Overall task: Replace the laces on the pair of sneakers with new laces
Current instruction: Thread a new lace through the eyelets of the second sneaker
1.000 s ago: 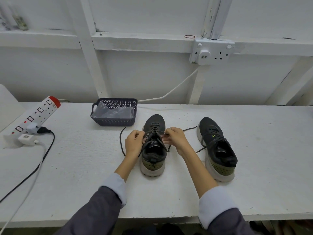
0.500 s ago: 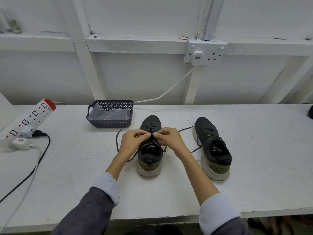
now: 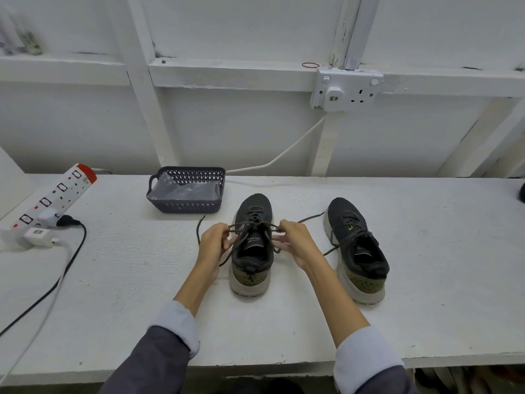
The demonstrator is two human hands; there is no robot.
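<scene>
Two dark grey sneakers with pale soles stand on the white table, toes pointing away from me. My hands work at the left sneaker (image 3: 252,214). My left hand (image 3: 213,241) pinches a loop of its dark lace (image 3: 257,222) on the shoe's left side. My right hand (image 3: 295,240) pinches the lace on the right side, and the lace runs taut between my hands across the tongue. Loose lace ends trail onto the table on both sides. The right sneaker (image 3: 355,245) stands apart, laced, with its ends hanging loose.
A dark perforated basket (image 3: 186,205) lined with clear plastic stands behind the left sneaker. A white power strip (image 3: 54,196) with plugs and a black cable (image 3: 61,275) lies at the far left. A wall socket (image 3: 348,91) hangs above. The table's front edge runs just below my sleeves.
My hands met over the tongue half a second ago. Now they have drawn apart sideways, pulling the lace taut.
</scene>
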